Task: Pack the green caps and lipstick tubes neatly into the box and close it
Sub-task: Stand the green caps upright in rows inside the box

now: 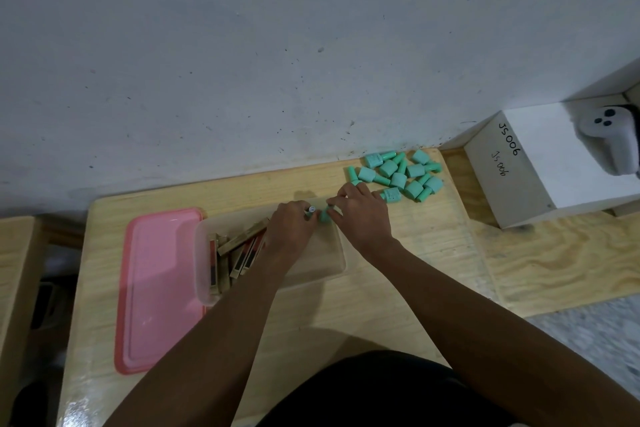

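A clear plastic box (337, 263) sits in the middle of the wooden table. Several gold lipstick tubes (239, 250) lie in its left half. Over the box's far rim, my left hand (292, 229) is closed on a green cap with a white end (311, 210). My right hand (360, 211) pinches another green cap (325, 216) right beside it. A loose pile of several green caps (401, 173) lies on the table at the far right, just beyond my right hand. The pink lid (159, 288) lies flat to the left of the box.
A grey wall runs along the table's far edge. A white box marked JS006 (540, 166) stands at the right on a plywood surface, with a white controller (613, 139) on it. Another wooden surface (17, 288) is at the left edge.
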